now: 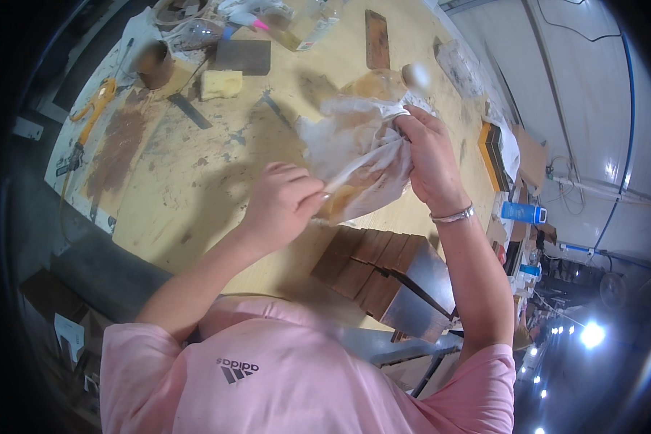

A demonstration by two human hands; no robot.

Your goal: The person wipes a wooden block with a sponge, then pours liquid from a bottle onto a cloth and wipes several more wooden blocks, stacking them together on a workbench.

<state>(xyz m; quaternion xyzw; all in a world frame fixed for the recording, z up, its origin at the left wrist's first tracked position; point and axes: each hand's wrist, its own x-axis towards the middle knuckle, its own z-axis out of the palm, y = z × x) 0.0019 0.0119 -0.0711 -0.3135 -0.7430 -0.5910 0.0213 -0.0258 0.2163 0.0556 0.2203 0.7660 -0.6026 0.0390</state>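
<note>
A thin, crumpled white sheet (372, 159) with yellow-brown stains hangs above the wooden table; whether it is cloth or plastic I cannot tell. My left hand (286, 197) is closed in a pinch on its lower left edge. At its upper right, my right hand (432, 155) grips a bunched part between thumb and fingers, a silver bracelet on that wrist. Below the sheet, near the table's front edge, stand several brown blocks (372, 271) in a tight row, with smooth grey side faces. Beyond the sheet are a tan, rounded thing (376, 84) and a blurred white one (416, 75).
On the stained table (195, 199) lie a yellow sponge (221, 84), a dark flat plate (243, 57) and a brown bar (377, 40). A brown container (153, 64) and a yellow-handled corded tool (87, 130) are at the left. A blue container (522, 212) stands at the right.
</note>
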